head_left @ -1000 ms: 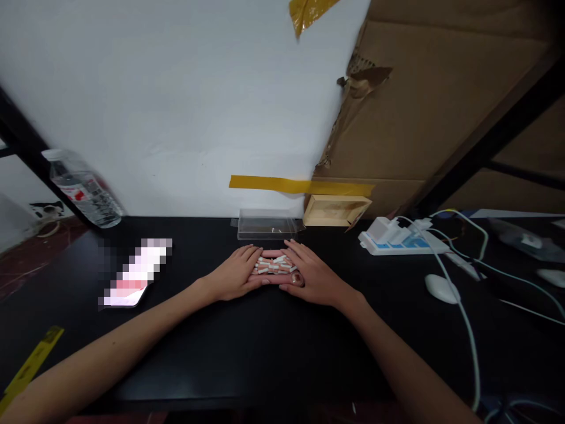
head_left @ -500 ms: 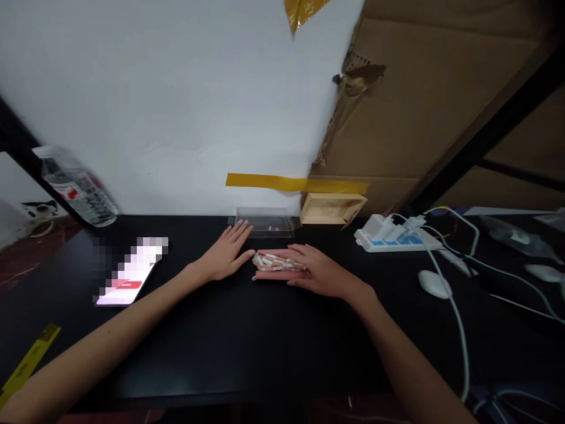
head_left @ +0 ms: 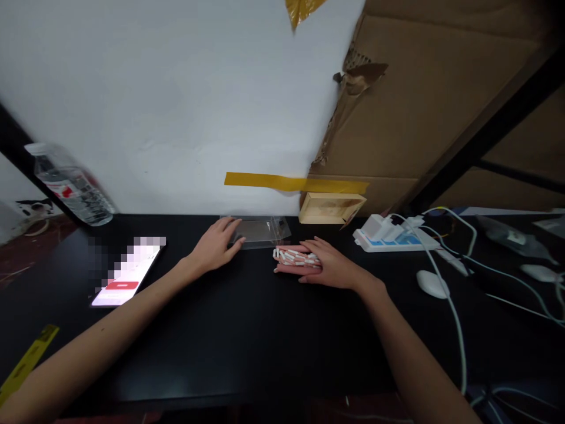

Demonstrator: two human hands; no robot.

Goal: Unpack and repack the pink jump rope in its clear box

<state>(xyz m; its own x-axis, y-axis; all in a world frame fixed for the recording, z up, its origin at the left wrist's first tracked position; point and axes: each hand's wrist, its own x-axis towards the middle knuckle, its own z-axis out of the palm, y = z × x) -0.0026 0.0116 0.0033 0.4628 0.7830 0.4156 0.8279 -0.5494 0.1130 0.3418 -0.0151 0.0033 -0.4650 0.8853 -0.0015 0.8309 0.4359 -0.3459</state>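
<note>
My left hand (head_left: 216,246) is at the left end of a clear plastic case (head_left: 256,231) lying near the wall. Its fingers curl over the case's edge and the thumb lies along the near side. To the right, my right hand (head_left: 338,265) grips a small pink tray (head_left: 296,269) across its right end, fingers on the far side and thumb on the near side. Several small white-and-pink pieces (head_left: 293,257), too small to name, lie in the tray. My palm hides the tray's right end.
A shallow wooden box (head_left: 331,209) leans at the wall. Right of it are a power strip (head_left: 392,235) with plugs, a white mouse (head_left: 432,284) and loose cables. A lit phone (head_left: 128,274) and a water bottle (head_left: 73,188) are on the left of the black table (head_left: 247,347).
My right hand has moved the pink tray to the right. My left hand has curled its fingers, and the clear case has shifted left and nearer.
</note>
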